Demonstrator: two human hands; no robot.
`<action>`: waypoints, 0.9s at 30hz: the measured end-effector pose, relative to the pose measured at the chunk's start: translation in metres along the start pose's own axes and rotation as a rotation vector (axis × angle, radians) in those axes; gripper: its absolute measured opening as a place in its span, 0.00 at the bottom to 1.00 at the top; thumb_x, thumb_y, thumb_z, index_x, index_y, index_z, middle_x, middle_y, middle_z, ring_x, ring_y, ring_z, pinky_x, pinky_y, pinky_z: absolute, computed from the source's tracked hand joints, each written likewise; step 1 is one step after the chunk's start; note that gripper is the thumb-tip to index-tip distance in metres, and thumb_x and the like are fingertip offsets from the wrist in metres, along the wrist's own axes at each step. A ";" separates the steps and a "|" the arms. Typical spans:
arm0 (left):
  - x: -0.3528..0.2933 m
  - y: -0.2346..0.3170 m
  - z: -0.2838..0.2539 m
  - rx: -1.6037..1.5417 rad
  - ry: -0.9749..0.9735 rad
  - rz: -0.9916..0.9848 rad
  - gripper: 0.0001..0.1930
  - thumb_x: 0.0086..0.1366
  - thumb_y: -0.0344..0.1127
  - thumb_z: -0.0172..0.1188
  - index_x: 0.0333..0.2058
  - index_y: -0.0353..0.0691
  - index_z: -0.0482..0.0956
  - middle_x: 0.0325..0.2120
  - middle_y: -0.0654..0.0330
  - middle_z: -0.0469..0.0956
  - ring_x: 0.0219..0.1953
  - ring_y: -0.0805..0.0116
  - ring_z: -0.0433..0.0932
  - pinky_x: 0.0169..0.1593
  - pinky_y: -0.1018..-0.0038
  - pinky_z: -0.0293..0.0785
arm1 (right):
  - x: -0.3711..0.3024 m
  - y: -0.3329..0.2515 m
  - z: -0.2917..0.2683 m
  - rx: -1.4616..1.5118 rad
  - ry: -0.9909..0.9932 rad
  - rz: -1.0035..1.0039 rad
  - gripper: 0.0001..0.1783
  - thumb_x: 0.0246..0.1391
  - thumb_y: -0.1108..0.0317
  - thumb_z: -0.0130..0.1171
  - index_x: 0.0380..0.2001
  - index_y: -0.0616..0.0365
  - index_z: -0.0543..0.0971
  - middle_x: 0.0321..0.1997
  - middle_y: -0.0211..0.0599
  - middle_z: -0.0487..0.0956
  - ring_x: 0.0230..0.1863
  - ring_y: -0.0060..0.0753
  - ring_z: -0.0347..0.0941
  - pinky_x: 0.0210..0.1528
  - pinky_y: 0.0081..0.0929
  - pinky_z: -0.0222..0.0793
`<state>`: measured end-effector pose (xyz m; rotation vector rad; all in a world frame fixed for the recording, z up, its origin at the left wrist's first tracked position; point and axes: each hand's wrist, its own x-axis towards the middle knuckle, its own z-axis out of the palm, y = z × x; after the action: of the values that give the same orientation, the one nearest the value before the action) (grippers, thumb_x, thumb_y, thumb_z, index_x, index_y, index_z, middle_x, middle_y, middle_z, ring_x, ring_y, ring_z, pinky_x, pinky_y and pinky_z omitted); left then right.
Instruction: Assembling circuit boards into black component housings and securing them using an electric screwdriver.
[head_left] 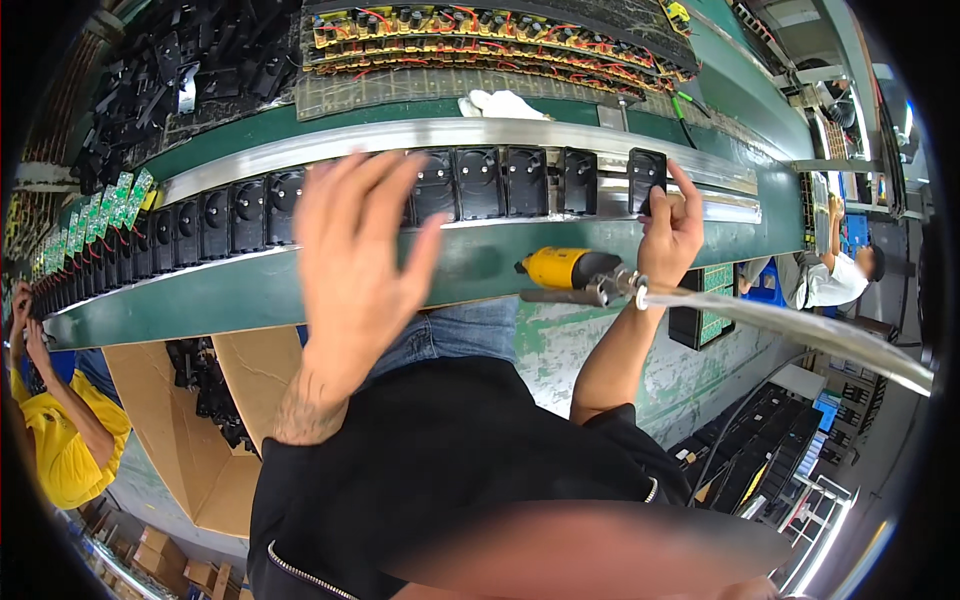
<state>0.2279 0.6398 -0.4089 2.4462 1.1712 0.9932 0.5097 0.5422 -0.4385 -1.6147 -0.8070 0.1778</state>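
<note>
A long row of black plastic housings (479, 184) stands along a silver metal rail (420, 131) on the green bench. My left hand (350, 240) hovers over or rests on the row with its fingers spread, hiding several housings; whether it touches them I cannot tell. At the row's right end, my right hand (672, 228) grips a single black plastic housing (646, 172) by its right side, thumb on its face. A gap separates that piece from another housing (578, 181) to its left. Green circuit boards (108, 208) with red wires stand by the housings at the far left.
A yellow air tool (556, 268) with a clear hose (800, 322) hangs before the bench. Behind the rail are a white glove (500, 104), a pile of black parts (190, 62) and rows of wired boards (480, 40). A cardboard box (165, 420) stands lower left. Co-workers sit on both sides.
</note>
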 end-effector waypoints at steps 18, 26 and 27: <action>-0.039 -0.015 -0.001 -0.059 -0.088 -0.056 0.23 0.55 0.32 0.68 0.52 0.37 0.79 0.57 0.56 0.77 0.66 0.53 0.68 0.72 0.50 0.51 | 0.002 0.031 0.003 -0.473 -0.011 -0.249 0.05 0.57 0.69 0.63 0.31 0.57 0.85 0.27 0.29 0.79 0.25 0.22 0.65 0.28 0.21 0.61; -0.126 -0.098 -0.066 0.336 0.629 -0.321 0.21 0.51 0.23 0.63 0.46 0.41 0.81 0.45 0.57 0.80 0.45 0.58 0.77 0.54 0.66 0.72 | -0.001 0.123 -0.019 -0.147 0.274 -0.485 0.09 0.62 0.70 0.57 0.34 0.61 0.83 0.30 0.35 0.81 0.31 0.27 0.73 0.37 0.22 0.71; -0.157 -0.132 -0.082 0.387 0.737 -0.437 0.17 0.53 0.23 0.62 0.44 0.39 0.80 0.41 0.57 0.80 0.39 0.61 0.76 0.47 0.71 0.72 | -0.004 0.118 -0.023 -0.126 0.269 -0.409 0.10 0.64 0.68 0.56 0.36 0.62 0.83 0.31 0.37 0.82 0.30 0.27 0.74 0.34 0.22 0.71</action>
<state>0.0252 0.6002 -0.4867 1.9241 2.1865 1.6999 0.5660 0.5219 -0.5432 -1.5132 -0.9306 -0.3802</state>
